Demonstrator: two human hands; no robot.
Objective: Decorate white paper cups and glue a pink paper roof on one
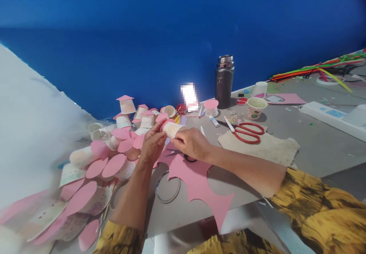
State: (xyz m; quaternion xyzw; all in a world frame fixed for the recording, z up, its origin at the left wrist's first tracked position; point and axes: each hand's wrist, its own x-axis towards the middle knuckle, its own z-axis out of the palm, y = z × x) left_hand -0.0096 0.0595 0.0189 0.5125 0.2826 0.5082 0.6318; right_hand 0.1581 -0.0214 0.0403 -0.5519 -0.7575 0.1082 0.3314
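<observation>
Both my hands hold one small paper cup (173,129) on its side above the grey table (314,147). My right hand (191,143) wraps its fingers round the cup's body. My left hand (153,144) pinches a pink paper disc (166,123) against the cup's end. Under my hands lies a pink paper sheet (200,187) with round cut-outs, and a small pair of dark scissors (183,155) shows partly beneath my right hand.
A heap of pink-capped cups (114,155) fills the left side. Red scissors (247,132) lie on a cloth (274,147). A dark flask (224,80), patterned cup (256,108), glue stick (214,121), wire ring (168,187), power strip (331,117) and pipe cleaners (320,69) stand around.
</observation>
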